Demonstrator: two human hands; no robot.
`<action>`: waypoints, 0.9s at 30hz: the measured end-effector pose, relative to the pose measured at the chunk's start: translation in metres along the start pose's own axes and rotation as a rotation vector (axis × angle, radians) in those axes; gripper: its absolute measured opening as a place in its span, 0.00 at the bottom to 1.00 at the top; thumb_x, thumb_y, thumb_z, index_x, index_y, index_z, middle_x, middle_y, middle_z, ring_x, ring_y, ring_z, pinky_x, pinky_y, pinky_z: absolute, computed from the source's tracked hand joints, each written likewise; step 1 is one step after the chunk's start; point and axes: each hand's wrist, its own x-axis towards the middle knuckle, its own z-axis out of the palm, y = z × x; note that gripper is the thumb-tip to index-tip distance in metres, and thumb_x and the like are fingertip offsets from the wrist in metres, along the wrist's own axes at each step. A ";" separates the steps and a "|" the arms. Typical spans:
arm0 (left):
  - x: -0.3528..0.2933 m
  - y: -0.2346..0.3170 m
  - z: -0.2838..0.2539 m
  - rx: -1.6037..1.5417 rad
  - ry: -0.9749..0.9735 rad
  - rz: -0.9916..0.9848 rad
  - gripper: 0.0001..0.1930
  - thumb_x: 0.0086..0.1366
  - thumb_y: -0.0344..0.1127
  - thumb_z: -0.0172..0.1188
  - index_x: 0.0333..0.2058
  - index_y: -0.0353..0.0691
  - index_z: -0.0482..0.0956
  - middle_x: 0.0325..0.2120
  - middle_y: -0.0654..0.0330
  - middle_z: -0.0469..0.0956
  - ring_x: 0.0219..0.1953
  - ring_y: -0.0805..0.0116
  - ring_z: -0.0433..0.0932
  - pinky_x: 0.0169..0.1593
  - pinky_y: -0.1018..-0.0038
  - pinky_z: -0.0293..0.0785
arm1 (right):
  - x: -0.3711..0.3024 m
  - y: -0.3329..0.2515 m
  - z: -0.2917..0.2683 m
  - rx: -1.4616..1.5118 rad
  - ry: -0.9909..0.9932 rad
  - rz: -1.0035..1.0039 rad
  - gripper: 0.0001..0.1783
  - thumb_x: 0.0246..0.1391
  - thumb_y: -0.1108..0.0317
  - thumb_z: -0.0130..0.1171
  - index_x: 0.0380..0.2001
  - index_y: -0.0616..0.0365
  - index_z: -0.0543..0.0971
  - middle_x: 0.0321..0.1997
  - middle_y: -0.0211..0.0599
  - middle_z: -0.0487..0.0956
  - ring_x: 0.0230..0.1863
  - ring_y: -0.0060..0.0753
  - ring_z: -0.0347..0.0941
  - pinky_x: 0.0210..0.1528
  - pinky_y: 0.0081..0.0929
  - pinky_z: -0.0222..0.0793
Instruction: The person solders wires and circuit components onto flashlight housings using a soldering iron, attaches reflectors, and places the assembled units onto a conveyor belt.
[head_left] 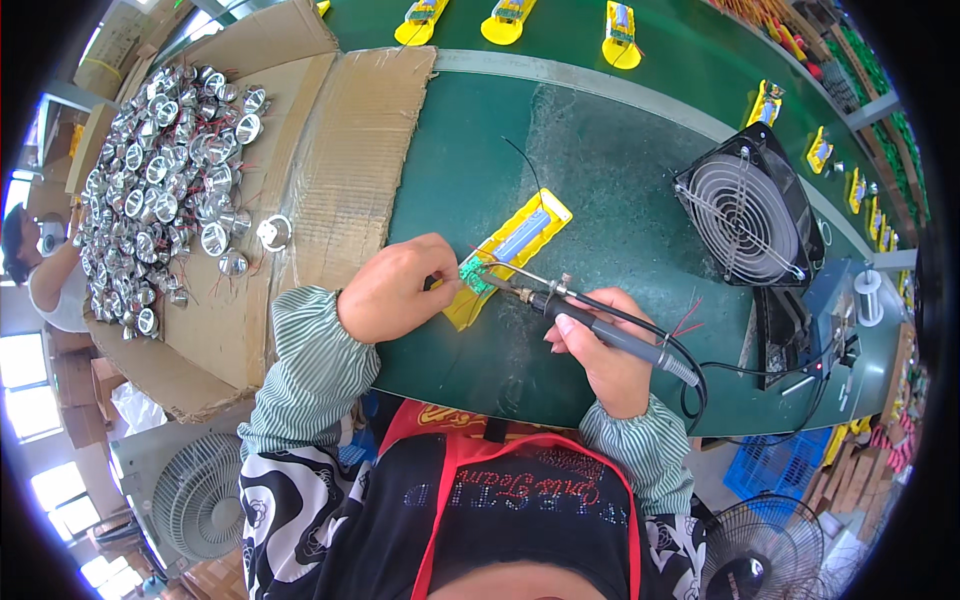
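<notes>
My right hand point(610, 350) is closed around a soldering iron point(610, 338) with a thin wire-feed tube along its top. The iron's tip reaches a small green circuit board point(474, 274) in a yellow plastic housing point(552, 207), which lies slantwise on the green table and also carries a blue-grey cylindrical battery point(523, 233). At the board's left edge my left hand point(398, 288) has its fingers pinched together; whatever they hold is hidden or too small to make out. A thin black wire point(522, 155) curves up from the housing's far end.
A cardboard box point(345, 130) full of silver reflector cups point(160, 190) stands at left. A black fan point(745, 210) sits at right, near a solder spool point(868, 298) and the iron's cable. More yellow housings point(621, 38) line the far strip. Another person point(60, 270) is at far left.
</notes>
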 end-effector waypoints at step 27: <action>0.004 0.000 -0.002 -0.004 -0.058 -0.023 0.04 0.53 0.29 0.56 0.26 0.34 0.73 0.28 0.53 0.73 0.31 0.57 0.74 0.36 0.68 0.70 | -0.007 -0.013 -0.018 -0.003 0.048 -0.033 0.09 0.49 0.78 0.58 0.33 0.69 0.71 0.26 0.42 0.78 0.27 0.25 0.76 0.29 0.21 0.74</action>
